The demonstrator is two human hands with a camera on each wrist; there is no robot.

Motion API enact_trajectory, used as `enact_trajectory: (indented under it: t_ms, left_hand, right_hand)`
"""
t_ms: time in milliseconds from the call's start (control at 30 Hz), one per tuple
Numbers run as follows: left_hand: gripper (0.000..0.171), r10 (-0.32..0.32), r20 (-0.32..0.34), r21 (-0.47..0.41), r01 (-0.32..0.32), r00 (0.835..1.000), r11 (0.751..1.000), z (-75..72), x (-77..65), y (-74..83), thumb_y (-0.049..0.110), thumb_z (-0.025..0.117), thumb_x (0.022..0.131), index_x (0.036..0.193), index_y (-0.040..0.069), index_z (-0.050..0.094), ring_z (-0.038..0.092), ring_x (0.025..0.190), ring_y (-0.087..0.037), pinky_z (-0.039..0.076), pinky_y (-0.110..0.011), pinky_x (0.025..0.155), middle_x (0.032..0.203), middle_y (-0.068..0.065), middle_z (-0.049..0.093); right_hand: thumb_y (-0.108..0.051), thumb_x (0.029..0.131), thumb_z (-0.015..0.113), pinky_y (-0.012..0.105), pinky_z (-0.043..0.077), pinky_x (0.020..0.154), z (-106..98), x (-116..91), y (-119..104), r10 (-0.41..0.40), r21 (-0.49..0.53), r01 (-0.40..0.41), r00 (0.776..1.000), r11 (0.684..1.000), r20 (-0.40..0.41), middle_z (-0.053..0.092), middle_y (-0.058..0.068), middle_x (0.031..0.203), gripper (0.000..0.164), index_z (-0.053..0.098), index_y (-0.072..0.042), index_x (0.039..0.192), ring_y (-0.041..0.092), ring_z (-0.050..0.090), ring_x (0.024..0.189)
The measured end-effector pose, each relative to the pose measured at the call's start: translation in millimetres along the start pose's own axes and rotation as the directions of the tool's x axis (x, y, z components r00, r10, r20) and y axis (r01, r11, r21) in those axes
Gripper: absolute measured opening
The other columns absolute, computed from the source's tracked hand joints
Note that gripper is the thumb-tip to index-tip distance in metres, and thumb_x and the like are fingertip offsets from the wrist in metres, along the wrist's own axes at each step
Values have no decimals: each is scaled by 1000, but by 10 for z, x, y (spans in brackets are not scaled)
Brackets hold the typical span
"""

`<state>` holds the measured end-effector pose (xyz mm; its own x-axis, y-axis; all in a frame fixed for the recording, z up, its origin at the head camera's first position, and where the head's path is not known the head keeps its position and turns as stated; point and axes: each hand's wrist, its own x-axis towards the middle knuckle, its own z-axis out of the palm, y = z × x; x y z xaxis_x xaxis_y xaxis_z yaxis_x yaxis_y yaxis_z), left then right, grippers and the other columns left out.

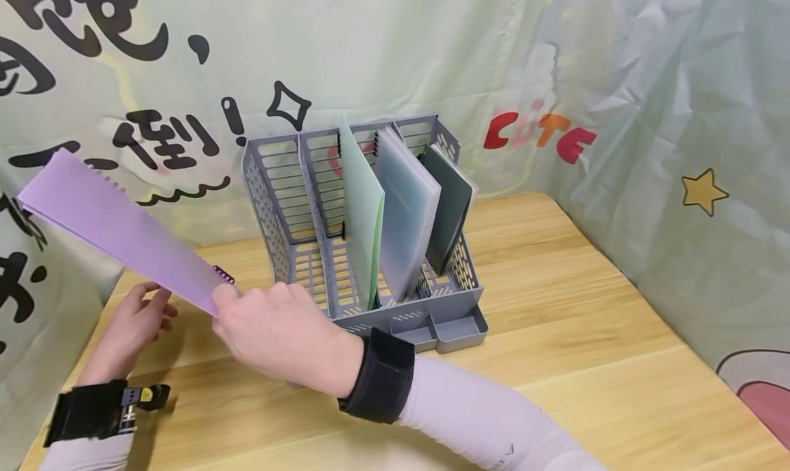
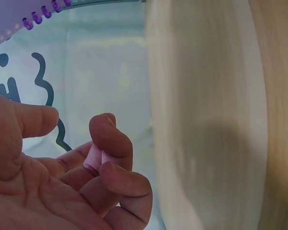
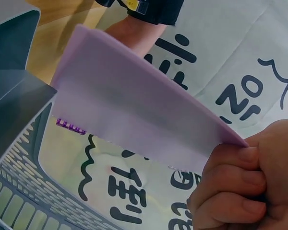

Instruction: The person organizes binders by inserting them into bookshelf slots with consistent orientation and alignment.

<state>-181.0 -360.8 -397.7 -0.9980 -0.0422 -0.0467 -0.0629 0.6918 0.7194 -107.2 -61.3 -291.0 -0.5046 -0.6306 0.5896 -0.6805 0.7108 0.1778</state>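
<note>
A purple spiral-bound notebook (image 1: 123, 217) is held up at the left, slanting from high at the far left down to my right hand (image 1: 278, 320). That hand grips it by its lower end, fingers curled over the edge in the right wrist view. Purple binding rings (image 3: 71, 126) show along one long side. My left hand (image 1: 138, 323) is just below the notebook, over the left side of the table, with its fingers loosely bent and nothing held. In the left wrist view its palm and fingers (image 2: 120, 182) stand apart from the notebook, whose corner shows at the top left.
A grey desktop file rack (image 1: 321, 210) stands mid-table. It holds a light green notebook (image 1: 361, 210), a translucent bluish-white notebook (image 1: 407, 210) and a dark green one (image 1: 447, 210). Small trays (image 1: 459, 330) front it. A printed cloth (image 1: 382, 46) hangs behind the wooden table (image 1: 555, 320).
</note>
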Motion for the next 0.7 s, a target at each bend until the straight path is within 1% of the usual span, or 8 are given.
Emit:
enact_trajectory:
  t_ms: [200, 333, 467, 700]
  left_hand:
    - [69, 10, 11, -19, -10, 1000, 1000, 36, 24, 71, 46, 24, 104, 143, -12, 23, 60, 72, -21, 49, -35, 58, 101, -26, 56]
    - [67, 24, 21, -40, -24, 999, 999, 59, 57, 118, 45, 25, 105, 143, -10, 22, 60, 71, -20, 49, -34, 58, 100, -25, 56]
    - [67, 41, 28, -42, -40, 999, 998, 82, 92, 165, 45, 25, 105, 144, -9, 23, 60, 72, -20, 49, -32, 58, 99, -24, 56]
    - [66, 78, 29, -34, -77, 996, 996, 139, 118, 271, 45, 26, 105, 144, -9, 24, 60, 74, -25, 49, -34, 58, 99, -24, 56]
  right_hand:
    - [-36, 98, 46, 23, 33, 31, -70, -41, 43, 24, 23, -24, 1000, 999, -9, 38, -13, 52, 21, 53, -21, 84, 4, 36, 39]
    - [-36, 97, 48, 23, 33, 31, -139, -69, 78, 32, 29, -32, 999, 999, -16, 39, -13, 52, 21, 52, -20, 84, 5, 36, 39]
    - [-35, 97, 49, 22, 32, 31, -195, -97, 124, 38, 26, -37, 999, 999, -25, 38, -13, 51, 21, 52, -19, 84, 4, 35, 38]
    - [-31, 96, 50, 24, 33, 30, -247, -144, 203, 43, 102, -37, 997, 994, -61, 39, -10, 51, 20, 52, -16, 84, 5, 37, 37]
